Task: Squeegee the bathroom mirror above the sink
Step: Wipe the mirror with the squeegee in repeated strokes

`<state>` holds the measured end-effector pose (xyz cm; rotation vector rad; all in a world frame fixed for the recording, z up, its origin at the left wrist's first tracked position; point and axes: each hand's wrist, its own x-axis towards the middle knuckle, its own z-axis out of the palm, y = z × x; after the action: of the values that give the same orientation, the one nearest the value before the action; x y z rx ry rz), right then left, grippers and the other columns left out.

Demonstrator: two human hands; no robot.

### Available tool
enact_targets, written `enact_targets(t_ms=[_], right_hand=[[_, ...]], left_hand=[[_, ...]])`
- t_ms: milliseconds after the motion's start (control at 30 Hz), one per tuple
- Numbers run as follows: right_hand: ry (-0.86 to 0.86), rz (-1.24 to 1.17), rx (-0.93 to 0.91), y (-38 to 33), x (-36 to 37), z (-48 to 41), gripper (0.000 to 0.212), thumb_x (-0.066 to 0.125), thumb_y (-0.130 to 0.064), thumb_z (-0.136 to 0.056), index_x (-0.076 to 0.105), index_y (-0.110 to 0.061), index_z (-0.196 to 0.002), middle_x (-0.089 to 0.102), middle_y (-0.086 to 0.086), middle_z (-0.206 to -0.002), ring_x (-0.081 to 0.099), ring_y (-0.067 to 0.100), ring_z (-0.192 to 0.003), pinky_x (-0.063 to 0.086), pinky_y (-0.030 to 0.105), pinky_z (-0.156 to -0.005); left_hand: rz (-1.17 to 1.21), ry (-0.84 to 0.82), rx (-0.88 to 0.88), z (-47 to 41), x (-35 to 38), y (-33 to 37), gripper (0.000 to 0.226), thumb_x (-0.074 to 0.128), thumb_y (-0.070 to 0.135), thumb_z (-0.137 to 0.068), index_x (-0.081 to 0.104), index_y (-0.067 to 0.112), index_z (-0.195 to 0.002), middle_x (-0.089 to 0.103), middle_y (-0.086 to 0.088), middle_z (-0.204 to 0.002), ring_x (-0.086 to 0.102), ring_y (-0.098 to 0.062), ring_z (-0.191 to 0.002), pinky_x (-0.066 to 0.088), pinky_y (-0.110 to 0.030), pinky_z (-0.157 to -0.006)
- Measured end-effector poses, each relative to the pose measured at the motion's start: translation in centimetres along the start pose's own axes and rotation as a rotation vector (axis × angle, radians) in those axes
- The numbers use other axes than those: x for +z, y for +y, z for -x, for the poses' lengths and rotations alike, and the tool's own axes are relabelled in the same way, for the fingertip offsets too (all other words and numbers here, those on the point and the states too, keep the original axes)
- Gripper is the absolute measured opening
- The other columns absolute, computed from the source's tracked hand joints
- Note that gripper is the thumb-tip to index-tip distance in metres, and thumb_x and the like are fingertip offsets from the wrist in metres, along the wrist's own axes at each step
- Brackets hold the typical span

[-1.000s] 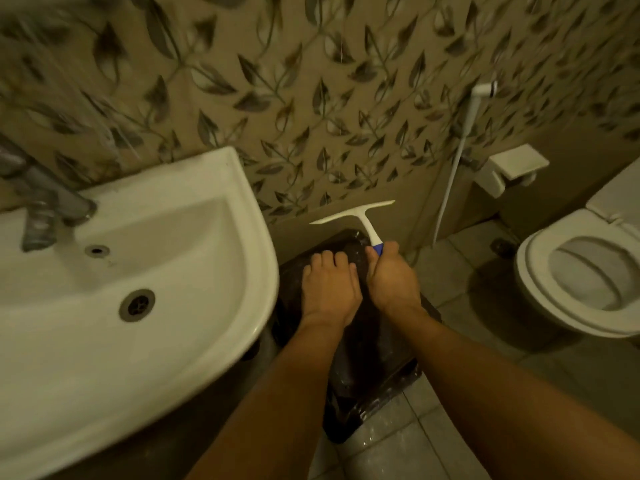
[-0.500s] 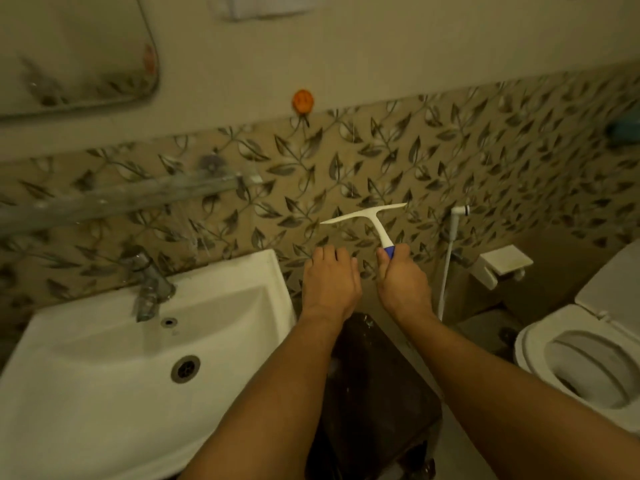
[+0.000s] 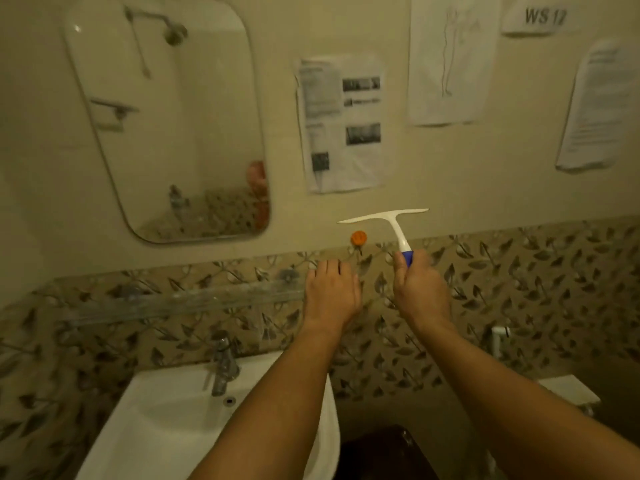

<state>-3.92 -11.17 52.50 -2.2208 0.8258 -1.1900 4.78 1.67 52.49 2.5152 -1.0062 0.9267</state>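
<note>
Arms outstretched, the right hand (image 3: 420,294) grips a white squeegee (image 3: 384,215) by its blue handle, blade up, right of the mirror (image 3: 166,116). The left hand (image 3: 332,294) hangs flat, fingers relaxed, before leaf-patterned tiles (image 3: 519,271) above the sink (image 3: 166,431).

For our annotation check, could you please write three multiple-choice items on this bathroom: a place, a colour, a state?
1. Where is the squeegee relative to the mirror? A on its glass; B right of it, off the glass; C directly above it.
2. What colour is the squeegee's grip? A red; B blue; C green.
3. The left hand is: A gripping a cloth; B pinching a sponge; C open, holding nothing.
Answers: B, the blade stands before bare wall; B, blue shows above the right hand; C, its fingers are extended.
</note>
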Motion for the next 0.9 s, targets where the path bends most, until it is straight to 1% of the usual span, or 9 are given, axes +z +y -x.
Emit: enact_targets(t_ms=[100,233,333,467,567,667,767,833,900], right_hand=[[0.010,-0.037,-0.073,-4.6,-1.2,-2.3,0.038,0.033,-0.055,-0.106,0.044,-0.018,-0.104,0.058,0.003,-0.074,0.057,0.022,-0.060,0.041,0.032,-0.049],[0.030,-0.111,-0.149,-10.6,-2.1,-4.8,0.034,0.034,-0.051,-0.107,0.043,-0.018,-0.107,0.058,0.004,-0.076,0.058,0.024,-0.061,0.048,0.039,-0.051],[0.049,-0.169,-0.232,-14.8,-2.7,-6.4,0.026,0.036,-0.043,-0.107,0.041,-0.018,-0.108,0.057,0.004,-0.076,0.057,0.024,-0.061,0.043,0.035,-0.051],[0.040,-0.211,-0.293,-19.7,-3.1,-8.1,0.024,0.042,-0.033,-0.101,0.039,-0.015,-0.117,0.054,0.004,-0.078,0.055,0.024,-0.061,0.043,0.035,-0.052],[0.049,-0.243,-0.334,-23.2,-2.7,-9.0,0.021,0.043,-0.031,-0.099,0.037,-0.017,-0.115,0.053,0.003,-0.076,0.054,0.022,-0.059,0.037,0.030,-0.049],[0.063,-0.277,-0.372,-26.9,-1.5,-9.6,0.024,0.043,-0.030,-0.098,0.037,-0.016,-0.117,0.055,0.004,-0.077,0.056,0.023,-0.060,0.042,0.033,-0.050],[0.081,-0.313,-0.389,-30.3,0.0,-10.1,0.028,0.042,-0.030,-0.100,0.037,-0.016,-0.124,0.054,0.005,-0.081,0.055,0.022,-0.062,0.039,0.032,-0.051],[0.084,-0.339,-0.409,-32.5,1.2,-10.3,0.032,0.041,-0.031,-0.102,0.037,-0.016,-0.130,0.056,0.007,-0.086,0.056,0.023,-0.066,0.043,0.035,-0.053],[0.094,-0.351,-0.426,-34.5,2.0,-10.6,0.035,0.039,-0.034,-0.106,0.035,-0.016,-0.135,0.057,0.009,-0.091,0.058,0.025,-0.070,0.051,0.043,-0.058]], left_hand=[[-0.039,0.060,-0.023,-2.0,-3.6,-2.0,0.031,0.040,0.032,-0.098,0.061,0.013,-0.111,0.061,-0.010,-0.110,0.053,-0.029,-0.101,0.042,-0.042,-0.082],[-0.130,0.103,-0.060,-4.6,-8.1,-5.1,0.029,0.041,0.029,-0.095,0.058,0.014,-0.113,0.059,-0.009,-0.110,0.052,-0.028,-0.099,0.040,-0.041,-0.078],[-0.190,0.137,-0.096,-6.3,-11.3,-7.8,0.030,0.043,0.030,-0.093,0.056,0.014,-0.115,0.058,-0.009,-0.110,0.051,-0.027,-0.097,0.040,-0.041,-0.078],[-0.214,0.168,-0.153,-7.9,-14.8,-11.4,0.034,0.041,0.029,-0.093,0.055,0.014,-0.120,0.057,-0.010,-0.116,0.051,-0.027,-0.102,0.041,-0.042,-0.083],[-0.226,0.165,-0.192,-8.6,-16.8,-14.3,0.039,0.042,0.028,-0.090,0.054,0.013,-0.123,0.056,-0.011,-0.121,0.050,-0.029,-0.107,0.041,-0.042,-0.087],[-0.243,0.176,-0.224,-9.2,-18.2,-17.5,0.041,0.044,0.027,-0.088,0.052,0.013,-0.126,0.055,-0.011,-0.125,0.049,-0.028,-0.113,0.040,-0.042,-0.091],[-0.278,0.185,-0.216,-9.9,-19.2,-20.6,0.041,0.046,0.027,-0.088,0.051,0.013,-0.127,0.054,-0.010,-0.127,0.049,-0.028,-0.114,0.041,-0.042,-0.093],[-0.298,0.192,-0.208,-10.5,-19.8,-22.8,0.043,0.047,0.028,-0.089,0.050,0.013,-0.129,0.054,-0.011,-0.127,0.049,-0.028,-0.114,0.043,-0.041,-0.093],[-0.312,0.200,-0.202,-11.3,-20.3,-25.0,0.046,0.048,0.029,-0.090,0.049,0.012,-0.132,0.054,-0.011,-0.128,0.049,-0.028,-0.114,0.044,-0.041,-0.093]])
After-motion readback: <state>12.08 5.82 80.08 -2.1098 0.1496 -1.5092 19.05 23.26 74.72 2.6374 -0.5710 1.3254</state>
